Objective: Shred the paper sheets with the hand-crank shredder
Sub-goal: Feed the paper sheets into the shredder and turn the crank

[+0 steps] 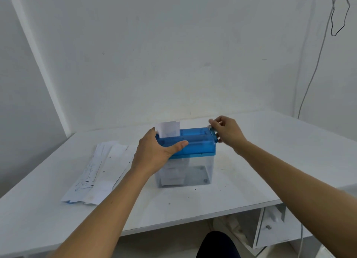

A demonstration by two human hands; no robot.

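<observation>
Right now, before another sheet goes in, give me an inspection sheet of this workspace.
Surface: white table, flecked with dark marks.
Job's things: shredder stands mid-table, blue top on a clear bin with paper inside; one sheet sticks up from its slot; pile of sheets lies to its left.
Clutter: nothing seen.
Hands: left hand grips the shredder's top; right hand pinches the crank.
Cables: grey cable runs down the right wall; black wire loops above.
Surroundings: white walls; drawer unit under the table.
</observation>
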